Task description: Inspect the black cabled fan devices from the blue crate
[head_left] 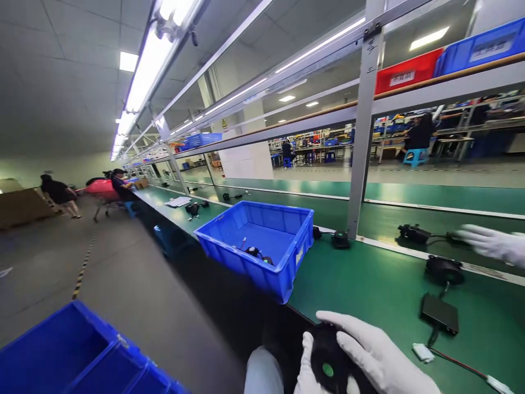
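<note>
A round black plastic fan (pixel 328 368) is being gripped by the left hand (pixel 371 353) alone, the open right hand (pixel 490 244) being stretched away; it could be dropped.

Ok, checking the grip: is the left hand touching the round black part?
Touching. Head view shows the left hand wrapped over the round black part, fingers across its top, thumb against its side.

Txt on bin labels (pixel 402 78), pillar sign (pixel 224 123) unreadable.
</note>
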The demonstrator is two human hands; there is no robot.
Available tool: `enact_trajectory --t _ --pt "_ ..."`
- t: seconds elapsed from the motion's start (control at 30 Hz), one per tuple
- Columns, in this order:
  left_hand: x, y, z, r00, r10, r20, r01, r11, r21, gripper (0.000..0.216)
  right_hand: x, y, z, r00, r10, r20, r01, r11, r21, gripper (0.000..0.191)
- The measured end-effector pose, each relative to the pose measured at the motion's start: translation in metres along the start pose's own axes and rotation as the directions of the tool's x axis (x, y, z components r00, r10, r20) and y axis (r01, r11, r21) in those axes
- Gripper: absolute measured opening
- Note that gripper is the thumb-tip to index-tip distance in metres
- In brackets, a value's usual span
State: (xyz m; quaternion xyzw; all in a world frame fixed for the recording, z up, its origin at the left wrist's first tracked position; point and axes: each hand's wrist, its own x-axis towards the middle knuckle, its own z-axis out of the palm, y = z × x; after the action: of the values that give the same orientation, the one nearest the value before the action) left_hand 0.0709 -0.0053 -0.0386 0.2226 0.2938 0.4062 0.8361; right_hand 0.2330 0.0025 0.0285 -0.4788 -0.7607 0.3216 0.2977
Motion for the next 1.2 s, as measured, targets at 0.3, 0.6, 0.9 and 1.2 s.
enact_trajectory --t 0.3,0.6,0.9,1.2 --pt "-0.007 -0.006 -0.003 0.972 0.187 -0.144 -0.175 0.98 0.092 0.057 0.003 -0.049 -0.005 0.952 0.278 0.127 -0.268 0.959 -0.089 0.076" --pt "0.028 -0.015 0.037 0.997 0.068 -0.037 -0.072 0.99 -0.123 0.067 0.01 -0.001 0.002 0.995 0.006 -0.102 -0.017 0.994 -0.11 0.033" --pt "0.0 0.008 0.047 0.993 0.111 -0.029 -0.115 0.938 -0.328 0.034 0.015 -0.017 -0.026 0.987 -0.146 0.07 0.143 0.989 0.049 0.038" --pt "0.004 0.021 0.061 0.996 0.089 -0.017 -0.091 0.958 -0.271 0.061 0.021 -0.019 -0.07 0.938 -0.165 0.304 0.139 0.985 0.103 0.074"
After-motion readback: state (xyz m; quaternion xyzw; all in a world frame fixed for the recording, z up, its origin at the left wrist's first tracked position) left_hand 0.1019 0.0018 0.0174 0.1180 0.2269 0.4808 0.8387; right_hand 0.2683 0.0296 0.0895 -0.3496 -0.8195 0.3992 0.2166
